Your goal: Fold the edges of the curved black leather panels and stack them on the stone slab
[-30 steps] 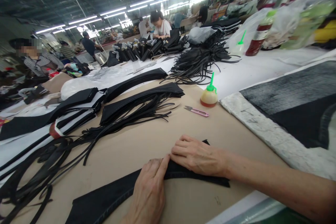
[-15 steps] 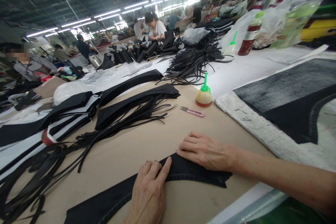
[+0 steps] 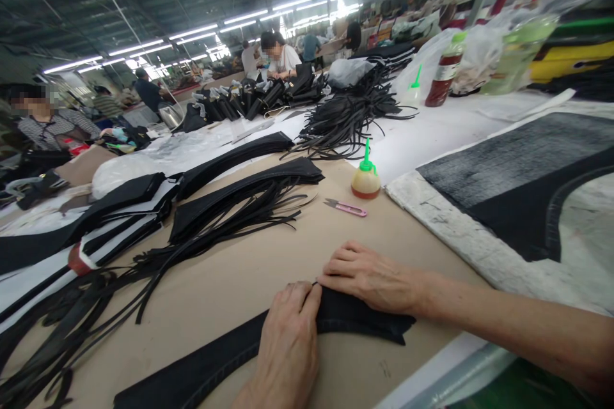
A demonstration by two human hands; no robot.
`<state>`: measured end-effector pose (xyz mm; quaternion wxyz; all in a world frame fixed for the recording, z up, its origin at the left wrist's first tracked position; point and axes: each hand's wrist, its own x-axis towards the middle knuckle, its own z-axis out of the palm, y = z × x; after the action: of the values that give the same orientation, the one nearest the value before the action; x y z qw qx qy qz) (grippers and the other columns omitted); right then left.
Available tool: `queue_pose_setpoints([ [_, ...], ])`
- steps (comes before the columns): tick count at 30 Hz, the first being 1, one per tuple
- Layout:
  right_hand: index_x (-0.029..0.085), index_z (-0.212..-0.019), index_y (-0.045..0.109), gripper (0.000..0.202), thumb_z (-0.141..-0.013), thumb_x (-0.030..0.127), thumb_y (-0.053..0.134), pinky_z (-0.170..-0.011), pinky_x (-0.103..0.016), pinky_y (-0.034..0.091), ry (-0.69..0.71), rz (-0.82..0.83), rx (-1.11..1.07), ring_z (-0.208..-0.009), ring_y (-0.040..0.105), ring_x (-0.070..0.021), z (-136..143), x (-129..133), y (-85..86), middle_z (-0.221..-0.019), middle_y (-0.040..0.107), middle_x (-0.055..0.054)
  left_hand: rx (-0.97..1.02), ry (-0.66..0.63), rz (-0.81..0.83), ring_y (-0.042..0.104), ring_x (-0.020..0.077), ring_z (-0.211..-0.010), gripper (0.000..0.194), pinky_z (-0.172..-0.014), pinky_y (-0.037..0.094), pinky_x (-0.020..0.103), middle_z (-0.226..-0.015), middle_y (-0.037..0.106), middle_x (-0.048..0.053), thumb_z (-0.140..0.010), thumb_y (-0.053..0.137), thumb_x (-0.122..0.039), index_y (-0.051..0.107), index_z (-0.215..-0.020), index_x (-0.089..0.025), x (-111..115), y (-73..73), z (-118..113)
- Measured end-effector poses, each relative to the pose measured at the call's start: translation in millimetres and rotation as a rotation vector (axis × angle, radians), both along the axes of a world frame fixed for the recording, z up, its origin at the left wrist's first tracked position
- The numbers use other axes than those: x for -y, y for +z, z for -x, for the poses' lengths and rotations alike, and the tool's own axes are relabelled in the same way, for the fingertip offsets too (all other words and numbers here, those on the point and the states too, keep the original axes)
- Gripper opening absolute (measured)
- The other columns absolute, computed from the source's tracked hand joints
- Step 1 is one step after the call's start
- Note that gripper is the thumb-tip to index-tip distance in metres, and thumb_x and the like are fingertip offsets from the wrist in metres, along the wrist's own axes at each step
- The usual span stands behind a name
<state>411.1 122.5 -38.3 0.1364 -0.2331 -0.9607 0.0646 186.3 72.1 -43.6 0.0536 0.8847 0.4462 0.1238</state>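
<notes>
A curved black panel (image 3: 211,358), leather-like and with a stitched-looking line along its lower edge, lies on the tan board. My left hand (image 3: 290,332) rests across its middle, fingers together and bent over the upper edge. Just to the right, my right hand (image 3: 369,275) is closed on that same edge, fingers pressed together and the tips nearly meeting those of the left. The fingertips' exact hold is partly hidden. Beyond the hands lie pink thread snips (image 3: 346,207) and a squat bottle (image 3: 366,182) of amber liquid with a green nozzle.
Stacked black panels (image 3: 244,195) and loose black strips (image 3: 230,223) lie left on the tan board (image 3: 230,294). At right, a larger black piece (image 3: 518,204) rests on a whitish slab (image 3: 446,230). Behind stand a red-liquid bottle (image 3: 446,70) and black bags; people work farther back.
My left hand has slid right along the panel, its fingers drawing together beside my right hand. The extended index finger has come in. The view has shifted slightly.
</notes>
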Motion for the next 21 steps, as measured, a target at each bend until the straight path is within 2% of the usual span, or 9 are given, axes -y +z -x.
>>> queue_pose_setpoints([
  [3,0.013,-0.128,0.052,0.035,-0.094,0.006,0.043,-0.086,-0.037,0.035,-0.031,-0.017,-0.009,-0.093,0.048,-0.0215,-4.8,-3.3,1.6,-0.102,0.06,-0.007,0.029,0.002,0.015,0.053,0.0248,-0.091,0.046,-0.081,0.048,0.041,-0.101,0.06,0.011,-0.087,0.033,-0.001,0.053,-0.127,-0.012,1.9,-5.8,-5.5],
  [7,0.013,-0.116,0.058,0.03,-0.094,0.005,0.04,-0.086,-0.037,0.035,-0.037,-0.024,0.001,-0.09,0.049,-0.0213,-15.8,-9.1,1.6,-0.099,0.06,-0.008,0.027,0.016,0.036,0.052,0.0261,-0.092,0.048,-0.081,0.048,0.043,-0.1,0.059,0.012,-0.086,0.032,0.0,0.052,-0.129,-0.01,1.2,-6.5,-6.0],
  [12,0.012,-0.112,0.06,0.028,-0.099,0.009,0.035,-0.087,-0.039,0.035,0.006,-0.1,0.009,-0.087,0.05,-0.0211,-26.9,-11.2,-0.5,-0.096,0.06,-0.009,-0.028,0.03,0.049,0.051,0.0246,-0.093,0.053,-0.082,0.047,0.04,-0.1,0.059,0.009,-0.086,0.034,0.001,0.051,-0.134,-0.017,-2.2,-4.0,-8.5],
  [21,0.011,-0.114,0.059,0.028,-0.101,0.009,0.035,-0.088,-0.039,0.036,-0.044,-0.097,0.067,-0.089,0.052,-0.0205,-31.6,-5.6,2.7,-0.1,0.061,-0.009,-0.109,0.042,-0.066,0.05,0.0236,-0.092,0.055,-0.079,0.045,0.038,-0.102,0.058,0.008,-0.088,0.035,0.0,0.05,-0.137,-0.022,-2.7,-5.7,-14.9],
])
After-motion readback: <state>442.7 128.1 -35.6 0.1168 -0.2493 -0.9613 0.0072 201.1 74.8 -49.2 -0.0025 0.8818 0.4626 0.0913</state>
